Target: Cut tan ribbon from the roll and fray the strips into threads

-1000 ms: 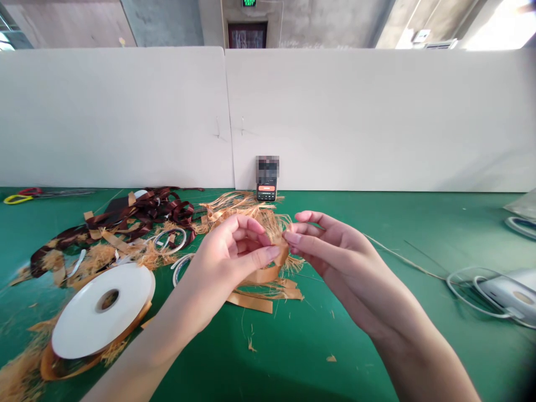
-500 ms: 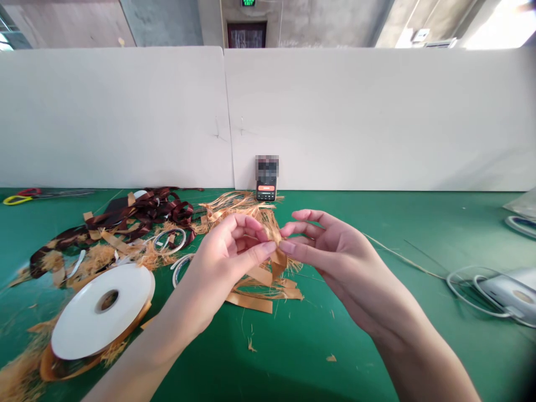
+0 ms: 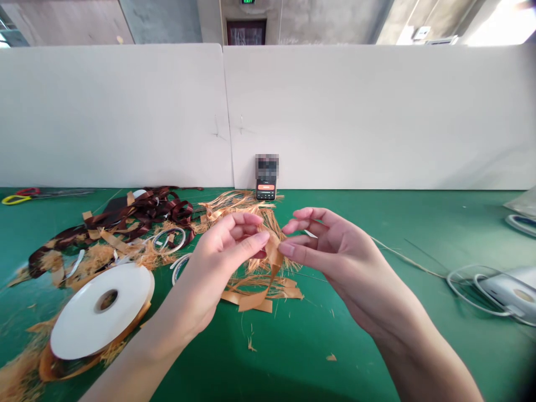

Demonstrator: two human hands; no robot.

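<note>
Between my hands hangs a tan ribbon (image 3: pixel 274 254), its lower part twisting down toward the table. My left hand (image 3: pixel 228 245) pinches the ribbon's upper part between thumb and fingers. My right hand (image 3: pixel 330 240) grips its right edge with thumb and curled fingers; a small white piece (image 3: pixel 310 234) shows by those fingers. Behind and below lie frayed tan ribbon strips (image 3: pixel 234 204), with loose threads spread out. A flat strip of tan ribbon (image 3: pixel 262 305) rests on the table under my hands.
A white ribbon spool (image 3: pixel 79 318) lies at the left, amid frayed threads. Beyond it are tangled brown ribbon (image 3: pixel 138 215), a white ring (image 3: pixel 170 240) and yellow-and-red scissors (image 3: pixel 25 195). A phone (image 3: pixel 267 187) leans on the white partition (image 3: pixel 355 117). At the right is a white corded device (image 3: pixel 511 293).
The ribbon between my fingers has turned, showing a broader flat face, and its tail now hangs lower. My left thumb has shifted slightly up and left; a white piece now shows by my right fingers.
</note>
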